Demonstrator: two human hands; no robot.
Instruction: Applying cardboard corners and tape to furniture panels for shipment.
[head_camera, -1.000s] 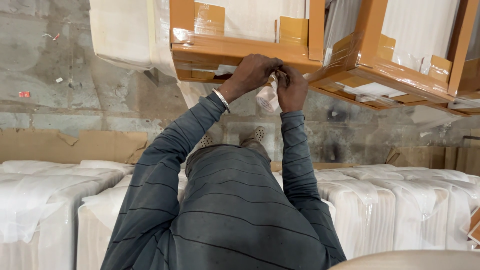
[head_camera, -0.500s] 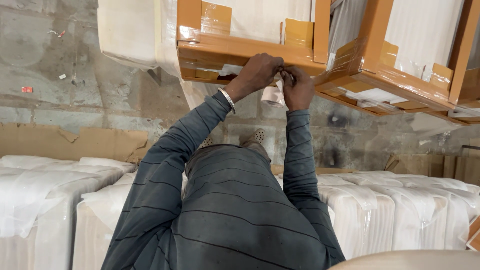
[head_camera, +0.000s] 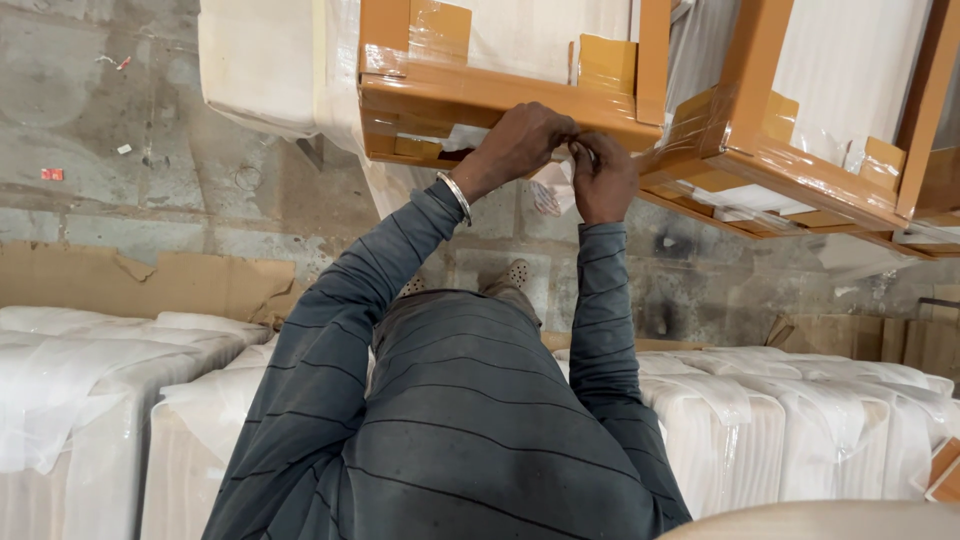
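Leaning out over the concrete floor (head_camera: 150, 130), you are keeping both arms stretched to the same spot as a second ago. Almost nothing is changing except a slight creep of the whole view. The plastic-wrapped white bundles (head_camera: 110, 400) are lying in rows on either side of your body, and the flattened cardboard (head_camera: 150, 285) is lying past them against the floor.

The orange-framed wrapped panel (head_camera: 470, 95) is sitting at the top middle of the view, with its taped rail facing you. A second orange-framed panel (head_camera: 800, 165) is tilting just beside it on the right.

Your left hand (head_camera: 520, 145) is curling over the lower edge of that rail, its grip closed down on the rail's taped edge. Your right hand (head_camera: 600, 180) is meeting it from below, fingertips touching the left hand's, its grip pinching together at the same point. What sits between those fingertips is too small to tell.

A crumpled scrap of clear film (head_camera: 545, 197) is hanging just under both hands, about where it was before. Judging from that, the picking at this edge is still going on and the wrap is not coming free yet.

The metal bracelet (head_camera: 455, 195) is sitting on your left wrist.
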